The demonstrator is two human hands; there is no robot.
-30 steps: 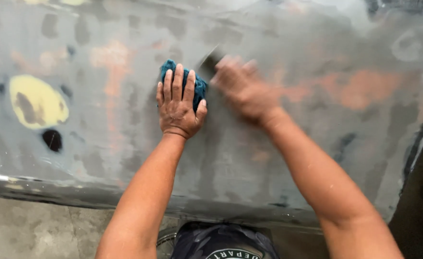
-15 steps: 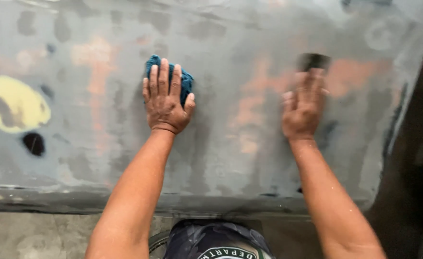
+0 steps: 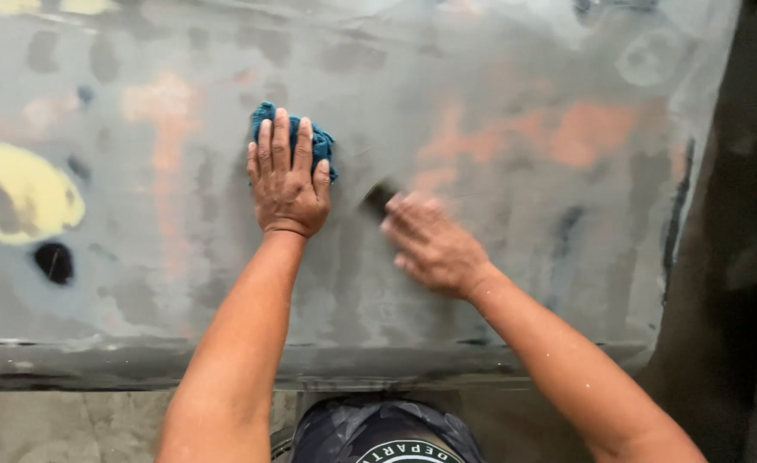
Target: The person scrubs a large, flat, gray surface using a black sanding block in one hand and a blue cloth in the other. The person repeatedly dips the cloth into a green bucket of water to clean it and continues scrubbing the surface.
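A large grey metal panel with sanded patches lies flat in front of me. My left hand presses flat, fingers spread, on a blue cloth near the panel's middle. My right hand, blurred by motion, presses a small dark sanding block against the panel just to the right of the left hand. Only the block's far end shows past the fingertips.
A yellow filler patch and a black spot mark the panel's left side. Orange-pink primer patches lie at the upper right. The panel's near edge runs above a concrete floor. A dark gap borders the right.
My right hand with the sanding block swung right across the panel, then back left, now close to the left hand. The left hand stayed on the blue cloth.
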